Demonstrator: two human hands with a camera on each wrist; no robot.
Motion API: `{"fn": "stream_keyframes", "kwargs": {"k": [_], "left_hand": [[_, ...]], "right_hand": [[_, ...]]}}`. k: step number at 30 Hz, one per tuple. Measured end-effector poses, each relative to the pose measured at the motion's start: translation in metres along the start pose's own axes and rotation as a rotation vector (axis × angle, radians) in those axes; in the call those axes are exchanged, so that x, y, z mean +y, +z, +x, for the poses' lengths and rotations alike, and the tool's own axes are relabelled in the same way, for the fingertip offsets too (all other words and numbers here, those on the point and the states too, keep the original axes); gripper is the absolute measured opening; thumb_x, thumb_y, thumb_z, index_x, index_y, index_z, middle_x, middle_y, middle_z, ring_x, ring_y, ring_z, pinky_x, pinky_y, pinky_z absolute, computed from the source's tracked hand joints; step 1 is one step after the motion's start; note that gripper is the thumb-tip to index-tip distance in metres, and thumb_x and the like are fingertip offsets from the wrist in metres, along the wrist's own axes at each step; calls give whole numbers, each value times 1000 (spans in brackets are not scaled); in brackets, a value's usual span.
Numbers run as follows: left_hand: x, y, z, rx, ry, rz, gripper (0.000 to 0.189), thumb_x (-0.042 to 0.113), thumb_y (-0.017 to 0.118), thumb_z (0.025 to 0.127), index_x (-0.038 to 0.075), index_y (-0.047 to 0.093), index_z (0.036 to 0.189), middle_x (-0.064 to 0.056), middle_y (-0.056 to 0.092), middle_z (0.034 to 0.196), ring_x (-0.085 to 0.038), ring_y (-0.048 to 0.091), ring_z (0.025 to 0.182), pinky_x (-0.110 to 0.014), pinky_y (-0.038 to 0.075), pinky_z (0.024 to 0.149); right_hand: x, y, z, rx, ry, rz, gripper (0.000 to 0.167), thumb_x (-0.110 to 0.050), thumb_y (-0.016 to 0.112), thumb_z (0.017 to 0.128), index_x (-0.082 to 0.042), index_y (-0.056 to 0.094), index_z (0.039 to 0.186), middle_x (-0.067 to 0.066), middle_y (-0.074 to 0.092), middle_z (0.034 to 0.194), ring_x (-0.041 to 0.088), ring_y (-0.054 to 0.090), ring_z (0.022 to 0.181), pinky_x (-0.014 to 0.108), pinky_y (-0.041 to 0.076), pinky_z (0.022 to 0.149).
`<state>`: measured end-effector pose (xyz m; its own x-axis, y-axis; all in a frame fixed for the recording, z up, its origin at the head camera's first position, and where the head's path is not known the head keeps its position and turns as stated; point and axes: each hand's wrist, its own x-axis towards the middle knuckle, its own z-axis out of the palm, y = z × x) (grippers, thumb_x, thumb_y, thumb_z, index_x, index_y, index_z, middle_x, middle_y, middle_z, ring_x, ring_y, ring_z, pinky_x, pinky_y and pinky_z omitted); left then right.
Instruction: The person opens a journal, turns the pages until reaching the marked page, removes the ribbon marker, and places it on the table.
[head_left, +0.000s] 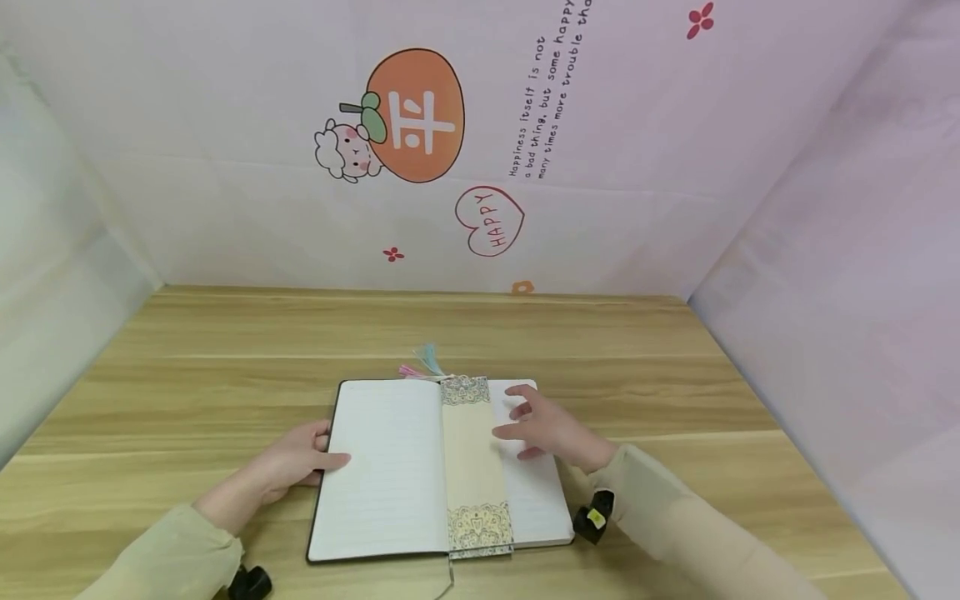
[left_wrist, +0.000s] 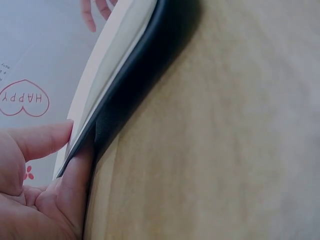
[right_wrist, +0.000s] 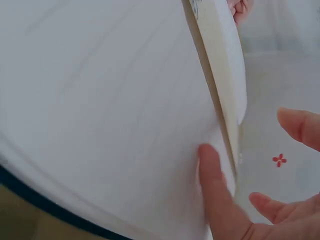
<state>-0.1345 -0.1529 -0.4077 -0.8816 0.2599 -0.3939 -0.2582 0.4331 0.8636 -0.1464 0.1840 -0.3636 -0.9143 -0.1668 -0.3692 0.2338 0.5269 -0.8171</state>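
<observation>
An open notebook with white lined pages and a dark cover lies on the table. Along the right side of its fold rests a long cream bookmark with lace-patterned ends. My left hand grips the notebook's left edge, thumb on the page and fingers under the black cover. Over the right page hovers my right hand, its fingers spread and the thumb close to the bookmark's right edge. In the right wrist view, those spread fingers hold nothing.
Pink and blue tassels stick out past the notebook's top edge. A thin ribbon trails from its bottom. The wooden table meets a printed backdrop behind, with pale cloth walls on both sides.
</observation>
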Motion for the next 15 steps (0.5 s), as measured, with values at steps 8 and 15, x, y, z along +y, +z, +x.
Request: {"fn": "stream_keyframes", "kwargs": {"k": [8,15], "left_hand": [[0,2,0,11,-12,-6,60,9,65,88,-10,37,137,-18,64,118,-12,61,84,-30,50,70],[0,0,0,-6,5,-14,63,10,64,89,-13,32,138,-20,62,121,-12,61,85,-31,49,70]], "right_hand": [[11,-1,5,-139,1,269,65,-7,64,86,5,28,139,19,52,113,19,62,86,41,56,76],[10,7,13,-149,24,288,58,-4,63,86,4,34,135,10,50,101,14,56,77,36,57,72]]}}
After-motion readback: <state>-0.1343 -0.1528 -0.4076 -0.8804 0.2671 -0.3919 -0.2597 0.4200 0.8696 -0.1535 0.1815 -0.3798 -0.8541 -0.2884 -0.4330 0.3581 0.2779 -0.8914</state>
